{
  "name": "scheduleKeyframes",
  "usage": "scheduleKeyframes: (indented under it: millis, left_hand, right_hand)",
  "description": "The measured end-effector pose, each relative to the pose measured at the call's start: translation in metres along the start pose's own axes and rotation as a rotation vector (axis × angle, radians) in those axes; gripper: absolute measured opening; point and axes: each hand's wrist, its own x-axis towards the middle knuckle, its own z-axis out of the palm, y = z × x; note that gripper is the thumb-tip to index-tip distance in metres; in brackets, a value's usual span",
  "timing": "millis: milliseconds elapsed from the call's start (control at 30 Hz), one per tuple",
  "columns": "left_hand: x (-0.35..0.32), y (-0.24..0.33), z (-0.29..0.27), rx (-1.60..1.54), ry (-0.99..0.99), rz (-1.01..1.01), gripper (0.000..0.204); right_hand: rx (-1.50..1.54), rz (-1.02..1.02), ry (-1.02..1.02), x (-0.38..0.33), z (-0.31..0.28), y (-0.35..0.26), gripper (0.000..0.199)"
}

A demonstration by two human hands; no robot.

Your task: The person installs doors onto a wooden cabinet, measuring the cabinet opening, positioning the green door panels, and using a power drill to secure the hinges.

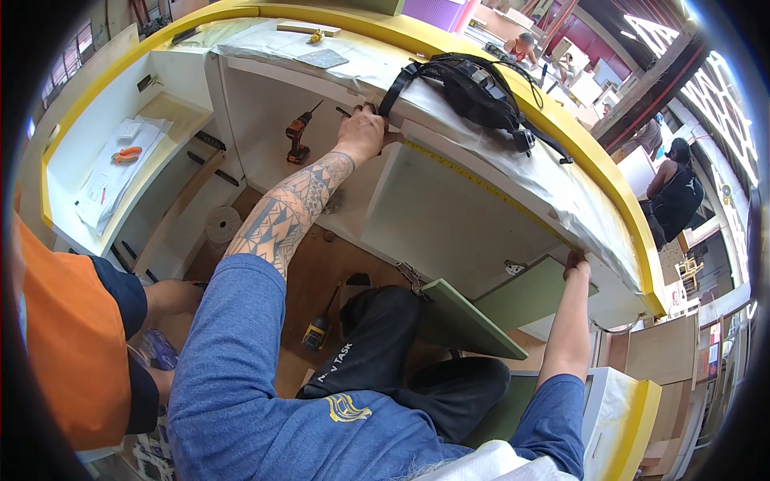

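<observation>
A yellow tape measure [481, 189] is stretched along the upper front edge of a cabinet opening [449, 204]. My left hand [362, 132] is closed at the tape's left end, up against the cabinet edge; a thin dark piece sticks out beside its fingers. At the other end of the tape, my right hand [576, 264] is closed against the edge, its fingertips partly hidden. Below the tape, a green door [469, 317] hangs open on a metal hinge [411, 276] beside my legs. Inside the opening, a second hinge [515, 268] sits near another green panel [525, 301].
An orange drill [298, 138] stands in the left compartment; a yellow-black driver [316, 333] lies by my knee. A black bag [473, 88] with straps rests on the covered countertop. Close on my left is a person in orange [72, 337]. Orange pliers [127, 155] lie on papers.
</observation>
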Motion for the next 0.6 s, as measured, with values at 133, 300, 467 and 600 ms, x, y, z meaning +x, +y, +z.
scheduleKeyframes:
  millis: [133, 300, 467, 600]
  left_hand:
    - [0.0, 0.004, -0.004, -0.014, 0.001, 0.001, 0.056]
    - [-0.004, 0.002, -0.009, -0.009, -0.022, -0.007, 0.057]
    - [0.0, 0.008, -0.008, 0.0, -0.022, -0.016, 0.059]
    - [0.001, 0.0, 0.0, -0.005, -0.006, -0.014, 0.06]
  right_hand:
    - [-0.007, 0.023, 0.007, 0.003, -0.006, -0.004, 0.011]
    - [-0.014, 0.06, 0.015, -0.002, 0.001, -0.002, 0.009]
    - [0.007, 0.056, -0.002, 0.01, -0.009, -0.009, 0.011]
    - [-0.034, 0.047, -0.005, 0.011, -0.004, -0.005, 0.012]
